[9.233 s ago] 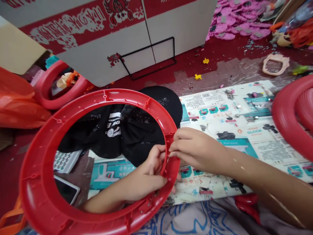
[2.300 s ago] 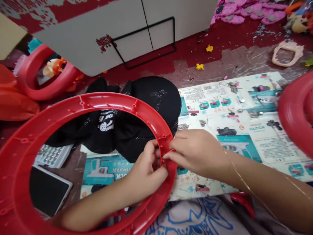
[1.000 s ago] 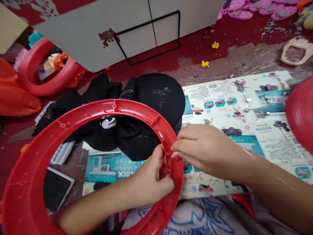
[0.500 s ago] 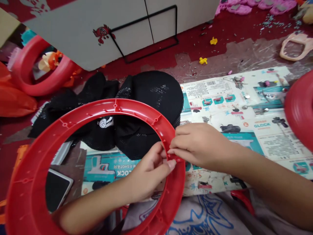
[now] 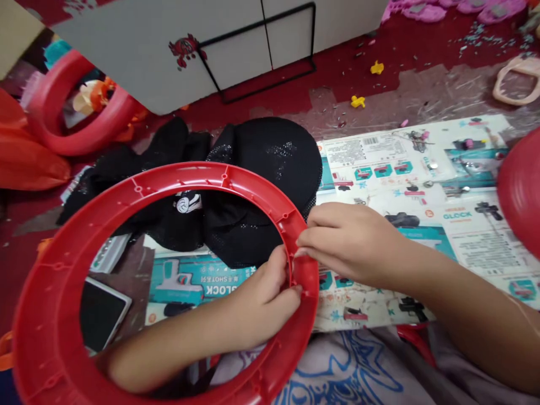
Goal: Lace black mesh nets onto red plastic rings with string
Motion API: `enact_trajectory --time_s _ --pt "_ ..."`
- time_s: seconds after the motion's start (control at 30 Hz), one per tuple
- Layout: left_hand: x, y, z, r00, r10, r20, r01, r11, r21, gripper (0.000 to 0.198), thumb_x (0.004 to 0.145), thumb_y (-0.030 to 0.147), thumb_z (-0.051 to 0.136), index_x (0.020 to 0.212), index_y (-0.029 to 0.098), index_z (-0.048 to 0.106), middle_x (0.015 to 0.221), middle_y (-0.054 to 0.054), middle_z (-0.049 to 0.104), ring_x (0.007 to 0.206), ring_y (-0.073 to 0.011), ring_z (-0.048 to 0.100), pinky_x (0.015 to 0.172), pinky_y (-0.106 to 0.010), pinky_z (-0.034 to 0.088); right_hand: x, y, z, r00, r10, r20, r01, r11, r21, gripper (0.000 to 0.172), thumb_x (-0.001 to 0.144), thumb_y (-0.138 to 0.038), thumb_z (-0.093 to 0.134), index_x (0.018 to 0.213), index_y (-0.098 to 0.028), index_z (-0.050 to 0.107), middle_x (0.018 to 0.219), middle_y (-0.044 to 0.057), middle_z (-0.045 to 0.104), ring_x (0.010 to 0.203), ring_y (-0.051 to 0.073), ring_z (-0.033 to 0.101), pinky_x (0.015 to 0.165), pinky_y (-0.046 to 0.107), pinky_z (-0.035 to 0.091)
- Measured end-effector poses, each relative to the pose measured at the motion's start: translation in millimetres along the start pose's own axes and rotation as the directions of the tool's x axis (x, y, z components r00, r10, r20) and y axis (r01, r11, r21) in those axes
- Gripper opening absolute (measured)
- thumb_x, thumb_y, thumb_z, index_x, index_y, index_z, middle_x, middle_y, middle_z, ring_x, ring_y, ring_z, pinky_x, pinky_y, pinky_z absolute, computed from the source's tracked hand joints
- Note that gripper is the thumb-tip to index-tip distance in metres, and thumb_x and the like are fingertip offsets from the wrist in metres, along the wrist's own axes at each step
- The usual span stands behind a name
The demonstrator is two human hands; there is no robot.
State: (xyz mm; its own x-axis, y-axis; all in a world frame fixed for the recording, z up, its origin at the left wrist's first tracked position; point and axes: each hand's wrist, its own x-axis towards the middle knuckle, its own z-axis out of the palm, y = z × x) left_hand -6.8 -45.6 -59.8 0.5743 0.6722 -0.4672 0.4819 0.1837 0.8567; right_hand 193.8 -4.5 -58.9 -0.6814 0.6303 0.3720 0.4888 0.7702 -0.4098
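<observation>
A large red plastic ring (image 5: 179, 177) is tilted in front of me, its hollow, ribbed inner side facing up. My left hand (image 5: 274, 306) reaches through the ring's opening and is closed on its inner rim at the right, thumb lying over the edge. My right hand (image 5: 337, 239) comes from the right, its fingers pinched together over the channel of the same section. Whatever those fingertips hold is too small or hidden to make out. The two hands are close together, one on each side of the channel.
Beneath the ring lie a black cloth item (image 5: 274, 163) and a printed cardboard sheet (image 5: 426, 225) with small metal parts on it. A phone-like dark device (image 5: 105, 312) rests at left. Other red ring parts (image 5: 54, 135) stand at the left; a white panel (image 5: 228, 45) is behind.
The red ring has turned a little clockwise, its ribs shifting to the right along the top. Both hands stay at its right side; my right fingers still pinch there.
</observation>
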Motion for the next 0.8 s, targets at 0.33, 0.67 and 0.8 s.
enact_trajectory --time_s 0.33,0.67,0.8 --pt "-4 -4 -3.6 0.985 0.012 0.172 0.007 0.994 -0.109 0.056 0.093 0.022 0.042 0.140 0.025 0.012 0.120 -0.009 0.054 0.109 -0.0224 0.055 0.089 -0.037 0.050 3 -2 -3 0.991 0.114 0.077 -0.130 0.958 0.256 0.019 0.086 -0.013 0.056 0.076 -0.014 0.072 0.069 0.000 0.053 0.061 0.009 0.045 0.054 0.022 0.030" --pt "-1 -1 6.6 0.978 0.020 0.206 0.095 0.841 -0.532 0.047 0.088 0.016 0.053 0.126 0.027 0.028 0.097 0.000 0.048 0.082 -0.0096 0.050 0.068 -0.019 0.046 3 -1 -2 0.983 0.142 0.114 -0.162 0.969 0.187 0.013 0.083 -0.018 0.063 0.075 -0.015 0.072 0.071 0.002 0.061 0.063 0.011 0.050 0.055 0.023 0.029" --pt "0 0 7.5 0.983 0.083 0.163 0.042 0.763 -0.645 0.058 0.084 0.015 0.062 0.127 0.030 0.028 0.097 0.001 0.048 0.077 -0.0069 0.049 0.067 -0.017 0.045 2 0 1 0.991 0.109 0.074 -0.119 0.982 0.145 0.017 0.085 -0.020 0.061 0.073 -0.015 0.071 0.070 0.003 0.062 0.061 0.011 0.050 0.055 0.024 0.028"
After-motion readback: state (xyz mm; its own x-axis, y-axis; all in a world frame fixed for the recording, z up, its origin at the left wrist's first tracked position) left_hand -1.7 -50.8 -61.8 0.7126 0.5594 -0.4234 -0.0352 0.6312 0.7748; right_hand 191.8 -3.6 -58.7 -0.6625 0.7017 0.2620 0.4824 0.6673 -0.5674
